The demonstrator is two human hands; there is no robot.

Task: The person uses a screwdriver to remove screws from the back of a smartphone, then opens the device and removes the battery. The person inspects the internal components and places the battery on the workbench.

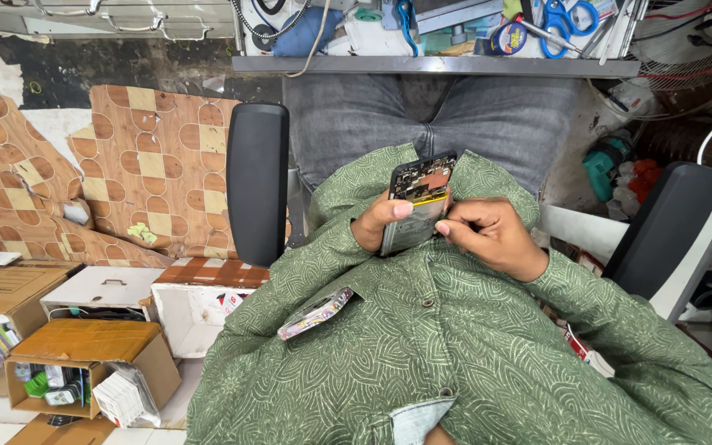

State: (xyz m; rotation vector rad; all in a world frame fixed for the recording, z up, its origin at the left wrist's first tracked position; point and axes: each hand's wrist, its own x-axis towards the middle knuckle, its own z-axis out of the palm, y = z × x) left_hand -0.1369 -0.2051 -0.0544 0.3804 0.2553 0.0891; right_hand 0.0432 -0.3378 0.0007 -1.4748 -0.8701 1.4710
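Below the head cam, a green patterned shirt fills most of the view, w/ grey jeans beyond it and black chair armrests on both sides. Up top, a metal bench edge carries blue-handled scissors and tape rolls. Floor at the side has patterned brown vinyl, plus cardboard boxes of small parts. Left hand is curled round an opened phone, back cover off, board showing, held upright in front of the chest, thumb across its lower face. Right hand touches the phone's right edge, fingers bent in, thumb & forefinger pinched near it; can't tell if they grip anything. Small flat packet lies on the shirt.
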